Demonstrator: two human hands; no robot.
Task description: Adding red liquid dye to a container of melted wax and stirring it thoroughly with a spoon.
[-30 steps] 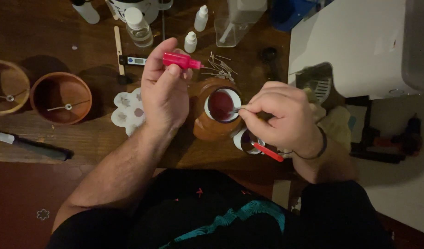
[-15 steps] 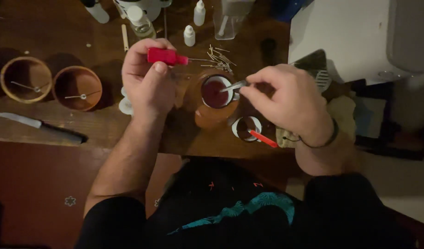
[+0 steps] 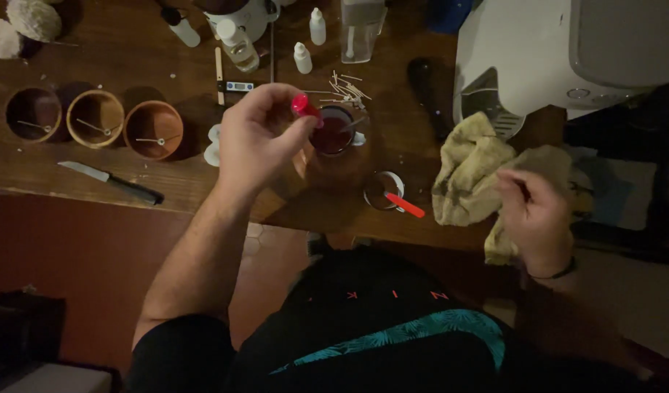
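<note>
Left hand [image 3: 258,142] pinches a small red bottle [image 3: 302,106], tipped nozzle-down over the cup [image 3: 333,134] of dark red liquid on the counter [image 3: 392,218]; right hand [image 3: 534,211] is clenched on the yellowish rag [image 3: 469,171] to the right. Looks like the dye-dosing step; next move calls for a steady squeeze with the nozzle centred over the cup. Bottle is small, glossy, mostly hidden by fingers.

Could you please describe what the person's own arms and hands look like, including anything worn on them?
Both forearms are bare, with no gloves. The left hand has no rings or bands visible. The right hand has a thin dark band around the wrist. A short black sleeve covers the left upper arm.
</note>
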